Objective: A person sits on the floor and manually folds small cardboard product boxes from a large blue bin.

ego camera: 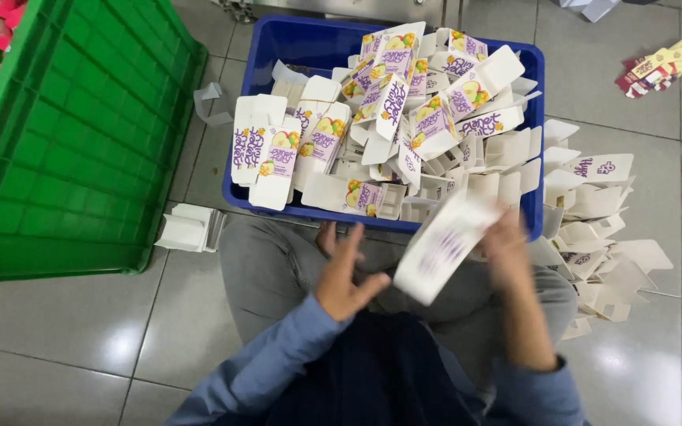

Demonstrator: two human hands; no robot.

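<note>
A flat white carton [445,246] with purple print is held in the right hand [507,241], whose fingers are closed around its upper right end. The carton is blurred, so the exact place of each finger on it cannot be told. It slants down and to the left from the grip, and its lower end hangs free above the lap, just beside the left hand [343,278]. The left hand is open, with the fingers spread and pointing up; nothing is held in it, and it does not touch the carton.

Just beyond both hands a blue crate [309,43] is seen on the tiled floor [73,323]. It is filled with many similar flat cartons (white, with purple letters and fruit pictures), and some of them lie over its front rim. To the right of the crate, a loose pile of cartons [593,229] lies on the floor, near the right hand. A green crate [73,142] stands tilted at the left, well apart from the hands. A few coloured cartons [657,67] lie far at the upper right.
</note>
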